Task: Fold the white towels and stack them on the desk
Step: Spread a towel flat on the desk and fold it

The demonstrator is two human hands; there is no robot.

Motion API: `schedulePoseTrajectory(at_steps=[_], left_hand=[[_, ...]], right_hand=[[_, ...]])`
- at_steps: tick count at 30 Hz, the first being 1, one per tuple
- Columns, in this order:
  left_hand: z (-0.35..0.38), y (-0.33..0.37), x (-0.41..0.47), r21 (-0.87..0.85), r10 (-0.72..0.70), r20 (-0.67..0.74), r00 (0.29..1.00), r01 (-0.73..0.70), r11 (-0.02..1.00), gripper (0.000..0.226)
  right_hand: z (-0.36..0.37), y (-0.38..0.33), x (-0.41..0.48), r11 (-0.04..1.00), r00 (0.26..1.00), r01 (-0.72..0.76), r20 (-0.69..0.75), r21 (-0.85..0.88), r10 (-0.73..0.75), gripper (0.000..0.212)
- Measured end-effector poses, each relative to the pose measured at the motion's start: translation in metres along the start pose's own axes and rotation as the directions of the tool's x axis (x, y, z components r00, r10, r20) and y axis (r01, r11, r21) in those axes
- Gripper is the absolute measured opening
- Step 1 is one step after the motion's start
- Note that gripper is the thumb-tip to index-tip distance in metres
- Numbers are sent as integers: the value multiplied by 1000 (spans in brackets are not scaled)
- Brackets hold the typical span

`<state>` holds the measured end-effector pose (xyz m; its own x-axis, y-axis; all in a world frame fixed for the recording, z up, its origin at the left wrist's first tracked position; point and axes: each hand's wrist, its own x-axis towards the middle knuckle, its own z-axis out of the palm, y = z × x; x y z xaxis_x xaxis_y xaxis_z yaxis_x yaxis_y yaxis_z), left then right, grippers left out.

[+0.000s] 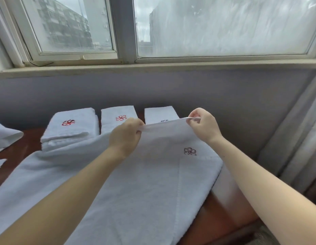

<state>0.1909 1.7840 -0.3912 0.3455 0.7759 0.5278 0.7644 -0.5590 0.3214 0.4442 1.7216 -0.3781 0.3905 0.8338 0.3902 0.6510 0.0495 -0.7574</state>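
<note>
A large white towel [136, 183] with a dark embroidered flower lies spread across the brown desk [215, 213]. Its far edge is lifted off the desk. My left hand [126, 135] pinches that edge on the left and my right hand [204, 127] pinches it on the right, the hem stretched between them. Behind, three folded white towels stand in a row: a stack with a red flower [70, 128], one with a red flower [118, 117], and one with a dark flower [159, 114], partly hidden by the lifted edge.
More white cloth [5, 137] lies at the desk's left edge. A grey wall [171, 89] and a window sill rise right behind the folded towels. A light curtain [298, 138] hangs at the right.
</note>
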Motion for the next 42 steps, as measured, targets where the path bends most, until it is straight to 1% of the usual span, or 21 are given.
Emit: schedulePoseTrajectory(at_steps=[3, 5, 8, 9, 12, 15, 18, 20, 22, 24, 27, 30, 31, 32, 33, 34, 36, 37, 38, 40, 42], left_hand=[[7, -6, -17, 234, 34, 65, 997, -48, 971, 12], [6, -8, -22, 308, 41, 68, 997, -60, 950, 9], [-2, -14, -20, 380, 20, 65, 998, -43, 924, 16], [-5, -16, -19, 373, 20, 56, 998, -40, 927, 17], [-12, -20, -18, 211, 17, 41, 999, -25, 977, 13], [-14, -18, -27, 182, 15, 171, 985, -47, 982, 19], [-9, -15, -38, 188, 30, 324, 946, -95, 978, 23], [-5, -12, -46, 145, 36, 422, 906, -107, 984, 24], [0, -10, -53, 80, 40, 487, 873, -90, 993, 23], [2, -9, -58, 32, 51, 485, 873, -76, 997, 27], [3, -7, -66, -75, 131, 477, 869, -108, 991, 28], [4, -2, -76, -139, 223, 410, 885, -181, 974, 29], [5, 1, -79, -146, 249, 372, 894, -208, 967, 27], [6, 4, -83, -146, 274, 340, 900, -238, 960, 23], [6, 7, -86, -141, 292, 317, 902, -259, 955, 19], [7, 10, -89, -139, 298, 305, 905, -268, 953, 16], [7, 15, -93, -132, 288, 314, 905, -259, 957, 18], [7, 17, -95, -122, 277, 328, 903, -250, 960, 19], [8, 18, -97, -113, 264, 336, 904, -240, 964, 20], [8, 23, -101, -94, 228, 347, 909, -209, 973, 21], [9, 29, -104, -43, 184, 387, 904, -182, 982, 28]], right_hand=[[3, 14, -12, 998, 999, -22, 43, -63, 25, 10], [1, 18, -16, 997, 999, -23, 46, -78, 27, 10], [-5, 15, -15, 997, 999, -18, 30, -70, 20, 11], [-6, 13, -14, 998, 1000, -11, 24, -68, 12, 12], [-6, 4, -11, 998, 1000, 11, 4, -58, -10, 15], [-3, 4, -14, 996, 1000, -19, -5, -88, 19, 10], [0, 12, -21, 983, 996, -80, 25, -168, 85, 5], [0, 19, -27, 966, 986, -123, 78, -226, 144, 7], [-2, 24, -34, 931, 961, -155, 167, -330, 220, 10], [-6, 29, -40, 888, 936, -163, 216, -430, 277, 17], [-11, 28, -47, 859, 940, -148, 200, -490, 275, 30], [-10, 20, -58, 801, 956, -80, 181, -593, 229, 41], [-8, 16, -62, 788, 967, -31, 181, -615, 179, 37], [-6, 13, -67, 799, 974, 34, 197, -601, 107, 30], [-4, 9, -71, 827, 967, 105, 250, -552, 44, 22], [-2, 5, -76, 862, 937, 177, 349, -475, 0, 21], [4, 0, -88, 901, 813, 282, 580, -330, -42, 30], [6, -1, -94, 899, 757, 321, 652, -300, -53, 34], [8, -2, -99, 884, 727, 360, 683, -298, -66, 37], [9, -2, -103, 824, 712, 455, 694, -337, -108, 39], [8, -6, -106, 743, 694, 543, 707, -391, -135, 35]])
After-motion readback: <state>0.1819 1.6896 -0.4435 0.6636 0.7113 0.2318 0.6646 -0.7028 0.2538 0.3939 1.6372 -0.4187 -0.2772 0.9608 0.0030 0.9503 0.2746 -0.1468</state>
